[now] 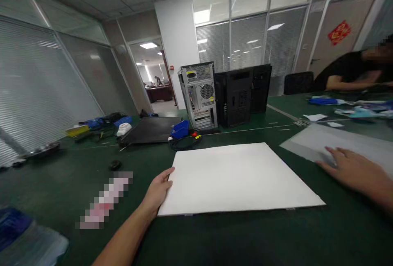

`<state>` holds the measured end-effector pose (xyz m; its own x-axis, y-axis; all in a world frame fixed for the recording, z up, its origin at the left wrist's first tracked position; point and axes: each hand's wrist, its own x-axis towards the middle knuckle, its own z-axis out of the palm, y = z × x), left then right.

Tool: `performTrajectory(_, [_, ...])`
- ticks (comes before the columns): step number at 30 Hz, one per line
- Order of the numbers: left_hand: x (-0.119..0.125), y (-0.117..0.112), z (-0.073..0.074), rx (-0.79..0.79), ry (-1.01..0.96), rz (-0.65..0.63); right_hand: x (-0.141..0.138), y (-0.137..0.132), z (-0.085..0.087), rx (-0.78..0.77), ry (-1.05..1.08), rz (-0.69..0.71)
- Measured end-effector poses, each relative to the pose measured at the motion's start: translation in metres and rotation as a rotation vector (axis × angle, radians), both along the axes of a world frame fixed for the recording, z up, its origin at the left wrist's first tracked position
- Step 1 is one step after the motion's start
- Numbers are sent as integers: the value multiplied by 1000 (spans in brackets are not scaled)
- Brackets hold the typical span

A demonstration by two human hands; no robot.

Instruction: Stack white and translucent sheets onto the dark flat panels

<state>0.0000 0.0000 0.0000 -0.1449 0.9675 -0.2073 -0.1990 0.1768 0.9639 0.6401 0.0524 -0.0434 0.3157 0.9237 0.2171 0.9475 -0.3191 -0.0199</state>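
A white rectangular panel (233, 180) lies in front of me at the green table. My left hand (160, 190) grips its left edge, with the thumb on top and the fingers at the rim. Over to the right, a translucent whitish sheet (310, 141) rests on the table, running out of view. My right hand (350, 170) lies on the near part of this sheet, palm down and somewhat blurred, with its fingers stretched out. Whether it presses on the sheet or hovers just above it is hard to tell.
Behind the panel stand a silver computer case (201, 98) and black cases (239, 96). A dark flat panel (150, 130), a blue connector (179, 129) and cables lie nearer. Plastic bags (30, 237) sit at left. A person in black (344, 73) sits across the table.
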Motion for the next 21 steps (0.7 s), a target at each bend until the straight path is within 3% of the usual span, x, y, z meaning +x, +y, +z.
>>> performTrajectory(6, [10, -5, 14, -61, 85, 9, -10, -6, -1, -16, 10, 19])
performTrajectory(15, [14, -10, 24, -91, 113, 13, -43, -12, 17, 24, -43, 193])
performTrajectory(21, [14, -11, 23, -101, 123, 34, -50, -14, 21, 102, -60, 120])
